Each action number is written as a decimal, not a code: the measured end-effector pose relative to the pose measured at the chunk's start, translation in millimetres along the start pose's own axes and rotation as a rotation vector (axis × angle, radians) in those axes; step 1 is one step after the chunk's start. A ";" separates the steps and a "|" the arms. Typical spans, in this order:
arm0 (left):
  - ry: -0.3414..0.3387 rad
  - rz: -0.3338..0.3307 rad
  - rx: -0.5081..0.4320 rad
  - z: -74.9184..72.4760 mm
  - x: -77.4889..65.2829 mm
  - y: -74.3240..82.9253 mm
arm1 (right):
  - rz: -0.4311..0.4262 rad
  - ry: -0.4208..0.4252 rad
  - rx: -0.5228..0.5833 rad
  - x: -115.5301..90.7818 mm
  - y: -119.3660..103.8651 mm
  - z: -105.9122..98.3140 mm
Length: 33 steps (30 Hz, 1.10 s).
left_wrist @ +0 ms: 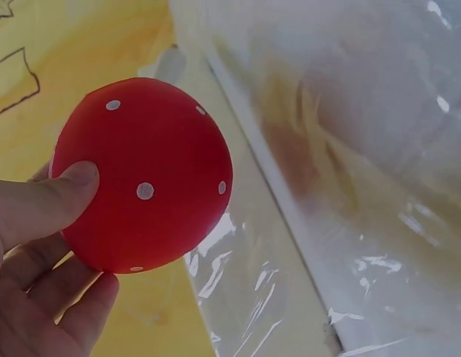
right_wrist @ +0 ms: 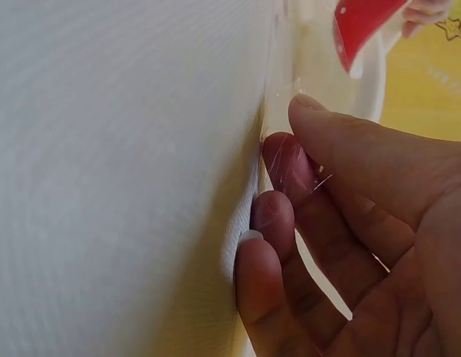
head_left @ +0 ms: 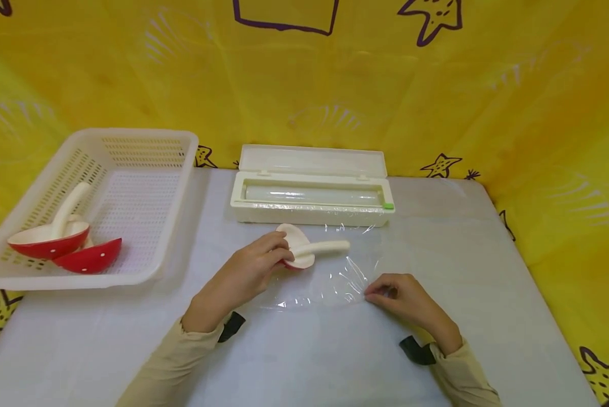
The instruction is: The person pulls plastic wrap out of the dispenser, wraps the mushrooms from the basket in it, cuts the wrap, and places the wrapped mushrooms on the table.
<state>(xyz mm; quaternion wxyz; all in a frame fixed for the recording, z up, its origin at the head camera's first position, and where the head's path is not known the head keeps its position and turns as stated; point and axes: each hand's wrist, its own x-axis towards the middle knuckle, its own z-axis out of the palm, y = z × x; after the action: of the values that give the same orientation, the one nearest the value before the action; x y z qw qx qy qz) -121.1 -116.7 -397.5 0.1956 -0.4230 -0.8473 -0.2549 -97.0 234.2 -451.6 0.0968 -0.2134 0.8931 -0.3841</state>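
Observation:
My left hand [head_left: 255, 264] grips the rim of a ladle [head_left: 327, 247] with a cream inside and a cream handle that points right. In the left wrist view the ladle's bowl [left_wrist: 160, 149] shows its red underside with white dots, the thumb pressed on it. Clear plastic wrap [head_left: 316, 285] stretches from the dispenser box [head_left: 304, 216] toward me, beneath the held ladle. At the wrap's near right corner, my right hand [head_left: 408, 297] pinches the film between thumb and forefinger. The right wrist view shows the fingers [right_wrist: 271, 219] close against the tabletop.
A white perforated basket [head_left: 174, 226] stands at the left with two red dotted ladles [head_left: 50, 243] in it. The dispenser's lid [head_left: 314, 159] is raised at the back, with the film roll [head_left: 311, 195] inside. Yellow patterned cloth [head_left: 304, 85] hangs behind the grey-white table [head_left: 462, 243].

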 end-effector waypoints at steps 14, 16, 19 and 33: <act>-0.061 -0.039 0.067 14.7 -6.2 -7.4 | 0.046 -0.009 0.003 0.5 -0.4 1.0; -0.059 -0.050 0.068 15.4 -5.5 -7.8 | 0.046 -0.010 0.004 0.9 -0.1 0.8; -0.057 -0.075 0.072 15.9 -4.5 -7.8 | 0.043 -0.007 0.012 1.3 0.4 0.7; -0.142 -0.289 -0.002 0.0 -6.8 -8.5 | 0.028 -0.008 0.024 -0.2 -0.3 -1.5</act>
<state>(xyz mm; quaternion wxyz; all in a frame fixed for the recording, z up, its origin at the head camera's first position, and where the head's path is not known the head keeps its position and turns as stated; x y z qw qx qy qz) -124.2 -125.3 -403.5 0.0961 -0.3140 -0.9106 -0.2508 -97.2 235.1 -450.4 0.1082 -0.2012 0.8910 -0.3924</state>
